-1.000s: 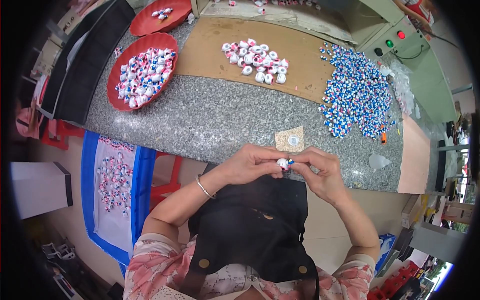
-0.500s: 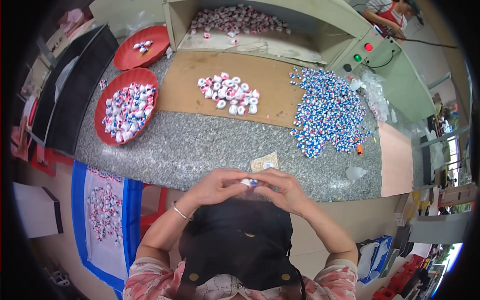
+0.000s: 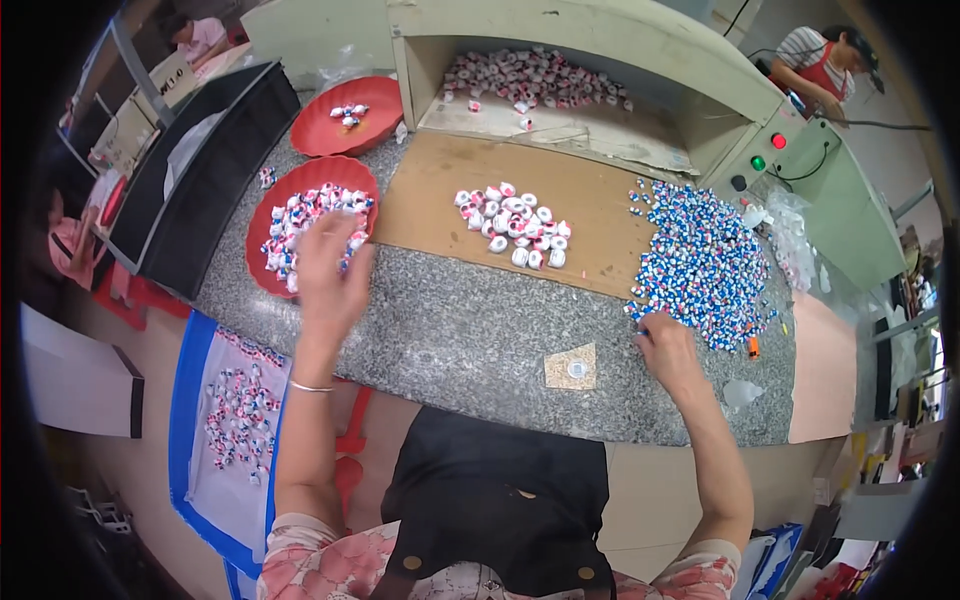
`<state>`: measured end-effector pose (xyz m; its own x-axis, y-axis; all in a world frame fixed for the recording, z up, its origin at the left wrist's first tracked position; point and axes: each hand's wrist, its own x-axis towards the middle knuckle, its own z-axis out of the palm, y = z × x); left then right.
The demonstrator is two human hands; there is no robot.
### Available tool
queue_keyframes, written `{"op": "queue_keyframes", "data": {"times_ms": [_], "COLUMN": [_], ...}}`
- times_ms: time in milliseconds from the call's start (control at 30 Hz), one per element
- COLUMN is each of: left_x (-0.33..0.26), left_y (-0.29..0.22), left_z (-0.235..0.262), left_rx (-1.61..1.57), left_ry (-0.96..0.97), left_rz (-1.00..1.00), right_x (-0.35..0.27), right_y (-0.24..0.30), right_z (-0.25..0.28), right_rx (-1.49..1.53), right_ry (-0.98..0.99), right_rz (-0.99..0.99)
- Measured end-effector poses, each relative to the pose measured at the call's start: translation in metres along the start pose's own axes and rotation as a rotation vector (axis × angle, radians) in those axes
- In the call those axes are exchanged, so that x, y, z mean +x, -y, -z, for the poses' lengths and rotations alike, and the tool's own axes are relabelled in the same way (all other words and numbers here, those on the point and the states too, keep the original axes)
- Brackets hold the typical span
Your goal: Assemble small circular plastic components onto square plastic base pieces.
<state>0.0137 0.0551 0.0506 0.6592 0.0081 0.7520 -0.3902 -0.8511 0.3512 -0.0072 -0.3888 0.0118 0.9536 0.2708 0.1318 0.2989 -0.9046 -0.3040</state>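
Note:
My left hand [image 3: 334, 268], blurred by motion, is over the near edge of a red scalloped bowl [image 3: 256, 232]. Its thumb stands apart from the fingers, and nothing shows in it. The bowl holds many small white, blue and pink figure-like pieces [image 3: 290, 215]. Over on the right, the fingers of my right hand [image 3: 672, 358] are pinched at the near left edge of a wide pile of tiny blue-and-white parts [image 3: 705, 265]. A bit of blue shows at the fingertips. Between my hands, a heap of white-and-pink hollow parts [image 3: 515, 222] lies on a brown board [image 3: 420, 205].
Behind the board stands a cream machine housing [image 3: 600, 30] with more white parts inside. A second red bowl [image 3: 310, 125] sits at the back left. Below the counter is a blue tray [image 3: 185, 440] of pieces. A small speckled card [image 3: 558, 372] lies near the front edge.
My hands have parted from where they met near the front edge around a small white-and-blue piece. The left went to the red bowl, the right to the blue pile. The view has shifted.

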Motion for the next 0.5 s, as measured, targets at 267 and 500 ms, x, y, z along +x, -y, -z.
{"op": "queue_keyframes", "data": {"times_ms": [267, 500], "left_x": [-0.014, -0.011], "left_y": [-0.072, -0.076], "left_z": [-0.124, -0.147], "left_rx": [-0.296, -0.152], "left_ry": [0.435, 0.602], "left_rz": [0.025, 0.01], "right_x": [-0.029, -0.062], "right_y": [0.033, 0.046], "right_z": [0.005, -0.004], "right_rx": [0.207, 0.238], "right_ry": [-0.138, -0.12], "right_rz": [-0.05, -0.034]}}
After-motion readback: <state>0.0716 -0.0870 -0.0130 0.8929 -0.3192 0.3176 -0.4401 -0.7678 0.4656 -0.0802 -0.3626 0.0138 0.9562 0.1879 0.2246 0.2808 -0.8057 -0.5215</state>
